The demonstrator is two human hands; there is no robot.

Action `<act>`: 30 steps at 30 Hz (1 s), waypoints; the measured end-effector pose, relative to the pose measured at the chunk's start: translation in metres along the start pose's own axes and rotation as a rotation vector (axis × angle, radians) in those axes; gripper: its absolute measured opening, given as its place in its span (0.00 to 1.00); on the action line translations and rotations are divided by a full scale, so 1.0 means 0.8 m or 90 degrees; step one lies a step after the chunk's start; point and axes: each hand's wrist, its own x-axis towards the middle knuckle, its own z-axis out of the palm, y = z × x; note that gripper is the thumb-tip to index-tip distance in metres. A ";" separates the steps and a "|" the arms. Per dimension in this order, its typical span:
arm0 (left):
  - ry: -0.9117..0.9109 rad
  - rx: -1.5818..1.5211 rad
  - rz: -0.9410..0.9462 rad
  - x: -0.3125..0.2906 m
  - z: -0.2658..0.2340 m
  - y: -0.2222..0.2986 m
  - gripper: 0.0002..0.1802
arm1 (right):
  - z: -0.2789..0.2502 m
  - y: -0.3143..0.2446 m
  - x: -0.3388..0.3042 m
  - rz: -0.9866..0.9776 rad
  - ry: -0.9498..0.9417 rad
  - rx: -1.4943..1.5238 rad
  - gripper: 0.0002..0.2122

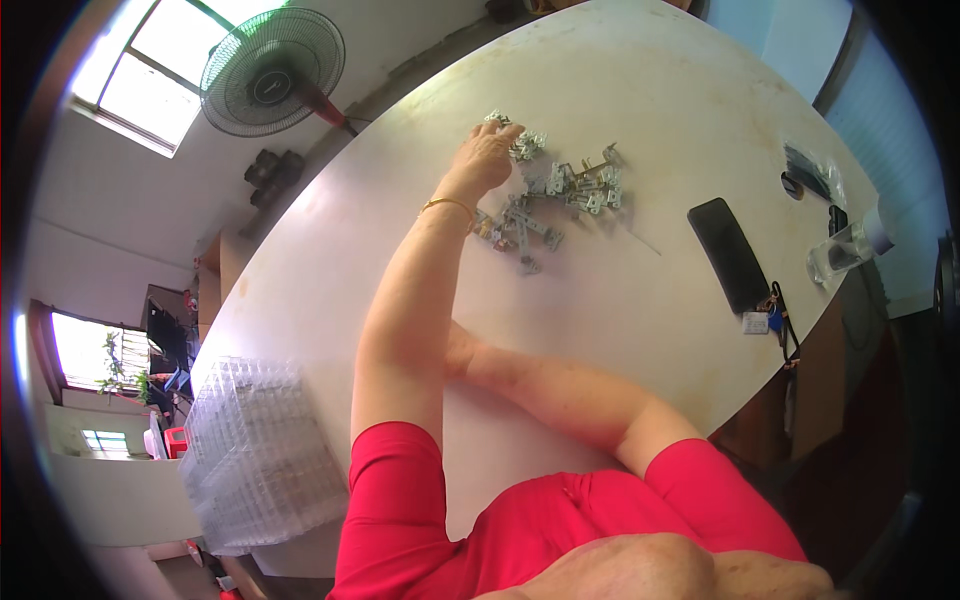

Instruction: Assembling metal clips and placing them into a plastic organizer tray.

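My left arm stretches far across the pale table, a thin gold bangle (448, 205) at its wrist. My left hand (486, 155) is closed, fingers bent down over small silvery metal parts (497, 118) at the far end of a loose heap. More metal bracket-like pieces (590, 185), some with brass-coloured bits, spread to the right of that hand. Nearer to me, several longer grey metal parts (523, 228) lie crossed. My right forearm passes leftward beneath the left one. Only the wrist side of my right hand (460, 352) shows; its fingers are hidden behind my left forearm.
Clear plastic trays (260, 450) are stacked at the table's near left. To the right lie a black phone (728, 255), keys on a strap (778, 315) and a clear bottle (845, 250) on its side. A fan (272, 75) stands beyond the left edge.
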 end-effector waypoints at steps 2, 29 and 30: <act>-0.056 0.000 -0.009 0.002 -0.001 0.012 0.32 | -0.009 -0.008 -0.001 0.027 0.093 0.200 0.10; 0.135 -0.244 -0.098 -0.018 -0.009 -0.054 0.10 | -0.014 -0.004 0.008 0.156 -0.215 -0.069 0.10; 0.129 -0.266 -0.106 -0.032 -0.020 -0.065 0.10 | -0.018 -0.010 0.009 0.149 -0.220 -0.065 0.10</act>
